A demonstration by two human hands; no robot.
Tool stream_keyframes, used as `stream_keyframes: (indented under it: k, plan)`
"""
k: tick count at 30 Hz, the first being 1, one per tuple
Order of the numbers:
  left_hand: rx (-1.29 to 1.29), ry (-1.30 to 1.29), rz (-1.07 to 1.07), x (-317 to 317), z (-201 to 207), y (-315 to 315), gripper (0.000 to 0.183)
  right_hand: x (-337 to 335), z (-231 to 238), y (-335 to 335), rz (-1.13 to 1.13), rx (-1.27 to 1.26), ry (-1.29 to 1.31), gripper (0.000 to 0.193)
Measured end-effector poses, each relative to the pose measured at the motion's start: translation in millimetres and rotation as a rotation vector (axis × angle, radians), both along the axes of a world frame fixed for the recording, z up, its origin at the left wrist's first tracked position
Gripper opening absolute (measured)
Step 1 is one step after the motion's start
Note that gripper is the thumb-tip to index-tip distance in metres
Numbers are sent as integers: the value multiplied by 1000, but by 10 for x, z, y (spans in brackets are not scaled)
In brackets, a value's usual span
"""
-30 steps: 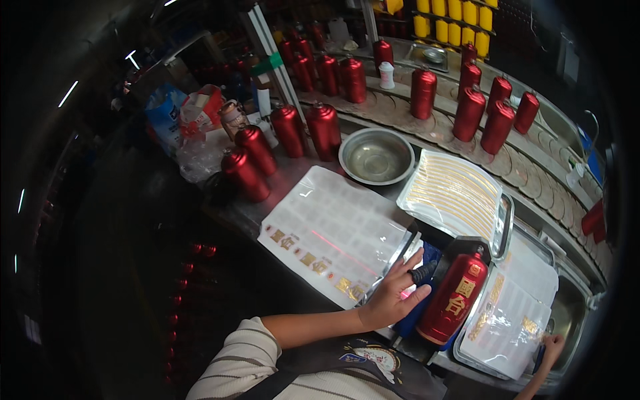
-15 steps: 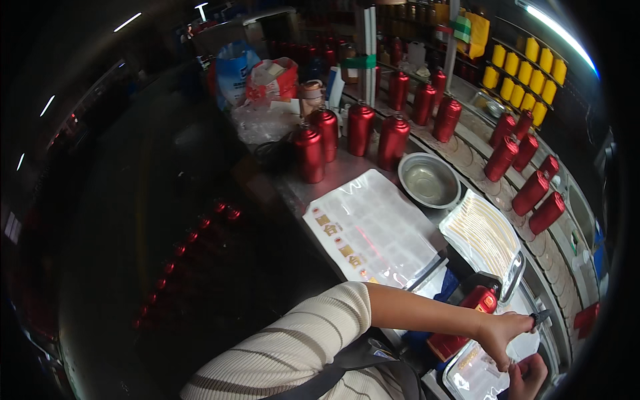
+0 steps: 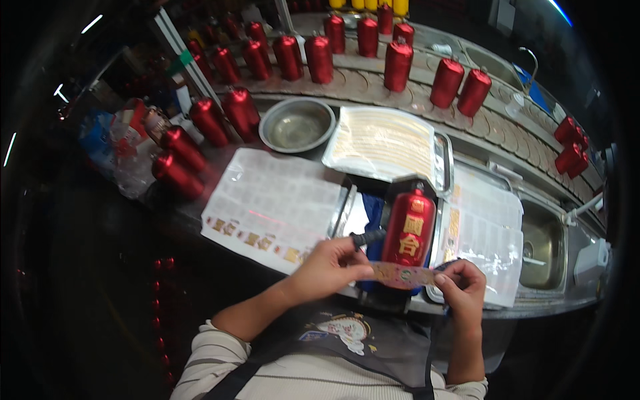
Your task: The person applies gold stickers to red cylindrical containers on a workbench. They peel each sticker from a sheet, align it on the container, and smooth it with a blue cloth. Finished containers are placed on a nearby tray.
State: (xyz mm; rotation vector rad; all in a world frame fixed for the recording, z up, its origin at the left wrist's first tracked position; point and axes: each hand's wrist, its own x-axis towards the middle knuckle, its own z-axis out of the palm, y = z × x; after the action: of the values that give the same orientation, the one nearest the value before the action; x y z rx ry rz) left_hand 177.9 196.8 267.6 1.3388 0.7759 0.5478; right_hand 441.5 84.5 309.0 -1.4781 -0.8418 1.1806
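A thin, patterned decal strip [image 3: 405,275] is stretched level between my two hands. My left hand [image 3: 325,268] pinches its left end between thumb and fingers, and my right hand [image 3: 465,288] pinches the right end. Behind the strip lies a red bottle [image 3: 405,223] with gold characters, its neck pointing away from me in a dark cradle [image 3: 421,181]. The strip crosses the bottle's lower end; whether it touches cannot be made out. Something dark [image 3: 369,238] juts from the left fingers, and a dark wrap [image 3: 448,265] shows at the right fingers.
Decal sheets lie left [image 3: 273,193] and right [image 3: 490,227] of the cradle. Beyond it sit a striped sheet [image 3: 383,143] on a tray and a metal bowl [image 3: 268,133]. Red bottles [image 3: 320,60] line the curved conveyor [image 3: 427,97]. A sink [image 3: 543,243] is at right.
My view has swung to the right. My hands, earlier close together over the right-hand sheet, are now apart in front of the red bottle with the decal strip stretched between them.
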Motion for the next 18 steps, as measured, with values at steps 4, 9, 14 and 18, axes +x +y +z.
stream_keyframes:
  k: [4,9,14,18]
  plan:
    - [-237,-71,191,-19,174,-126,45,-188,90,-92,-43,-116,-35,13]
    - [-244,-33,178,-5,97,-194,60,-165,56,-154,-68,-128,-56,14]
    - [-199,-119,258,174,-5,-107,19,-78,46,-27,-110,-120,-40,14]
    - [-192,-120,288,288,-107,-65,11,9,-43,48,-125,-123,33,13]
